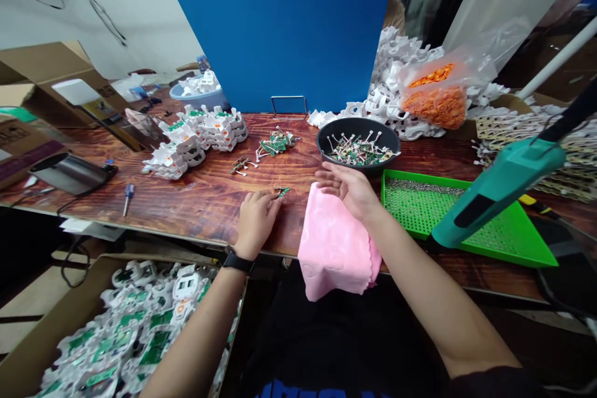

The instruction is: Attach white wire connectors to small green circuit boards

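The tabletop (209, 193) is grained wood with a glossy varnish. The cloth (333, 249) looks soft, matt and fleecy. The bowl (326, 137) is matt black plastic, the tray (513, 242) smooth green plastic, the bag (485, 56) clear, shiny film.

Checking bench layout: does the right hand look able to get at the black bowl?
Likely yes: the open right hand is just in front of the bowl, with nothing between them.

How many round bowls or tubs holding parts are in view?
2. A black bowl sits on the table just beyond the right hand; a grey-blue tub stands back left. Others may hide behind the blue board.
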A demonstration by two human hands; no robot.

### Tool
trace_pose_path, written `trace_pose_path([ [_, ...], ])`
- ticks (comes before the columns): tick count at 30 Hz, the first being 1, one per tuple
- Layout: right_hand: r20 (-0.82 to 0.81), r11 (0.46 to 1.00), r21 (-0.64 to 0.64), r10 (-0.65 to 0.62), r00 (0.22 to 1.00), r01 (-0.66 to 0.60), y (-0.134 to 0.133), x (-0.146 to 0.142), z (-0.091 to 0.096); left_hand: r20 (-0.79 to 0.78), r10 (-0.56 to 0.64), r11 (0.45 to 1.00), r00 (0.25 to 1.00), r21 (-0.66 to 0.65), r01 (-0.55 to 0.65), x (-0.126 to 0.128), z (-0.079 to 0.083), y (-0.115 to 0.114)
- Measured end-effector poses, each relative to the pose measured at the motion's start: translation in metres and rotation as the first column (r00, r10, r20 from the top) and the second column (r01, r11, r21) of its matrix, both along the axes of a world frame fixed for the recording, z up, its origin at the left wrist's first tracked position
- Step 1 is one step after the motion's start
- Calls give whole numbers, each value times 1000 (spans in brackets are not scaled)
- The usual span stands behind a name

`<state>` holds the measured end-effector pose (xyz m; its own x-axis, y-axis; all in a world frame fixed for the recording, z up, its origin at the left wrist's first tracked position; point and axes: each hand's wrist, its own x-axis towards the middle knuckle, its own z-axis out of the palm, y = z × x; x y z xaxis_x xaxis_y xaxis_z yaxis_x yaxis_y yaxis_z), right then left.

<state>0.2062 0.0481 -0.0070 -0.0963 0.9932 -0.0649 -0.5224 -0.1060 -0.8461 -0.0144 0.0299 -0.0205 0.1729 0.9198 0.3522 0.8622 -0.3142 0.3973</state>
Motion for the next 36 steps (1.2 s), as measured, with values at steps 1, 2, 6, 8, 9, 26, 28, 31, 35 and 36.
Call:
trace_pose_path([
  [1,99,998,36,41,994,-45,-3,-6,-2,91,-27,998,996,-59,32,2,4,-3],
  [2,200,993,84,70,977,-88,-5,-11,-4,198,-51,988,979,-133,79,4,8,-6],
  [6,484,924,287,87,870,-252,-12,-26,-12,550,-78,884,832,-348,313,9,16,-15],
  [8,517,903,311,100,850,-296,-13,-28,-14,610,-68,846,790,-385,370,11,17,-17],
  [9,516,899,307,117,848,-311,-13,-27,-15,623,-58,835,780,-397,380,12,17,-17],
  [26,464,899,240,226,857,-367,-11,-26,-17,575,-65,845,816,-404,352,17,14,-22],
  [28,463,896,242,230,856,-372,-11,-25,-17,566,-72,848,821,-398,349,17,14,-22],
  [31,464,896,241,230,855,-372,-11,-25,-16,556,-72,859,828,-388,335,18,13,-22],
  [35,441,901,237,234,866,-364,-11,-25,-14,561,-91,860,823,-373,350,19,11,-21],
  [36,417,915,236,209,885,-328,-10,-24,-13,568,-93,863,818,-364,351,19,11,-20],
])
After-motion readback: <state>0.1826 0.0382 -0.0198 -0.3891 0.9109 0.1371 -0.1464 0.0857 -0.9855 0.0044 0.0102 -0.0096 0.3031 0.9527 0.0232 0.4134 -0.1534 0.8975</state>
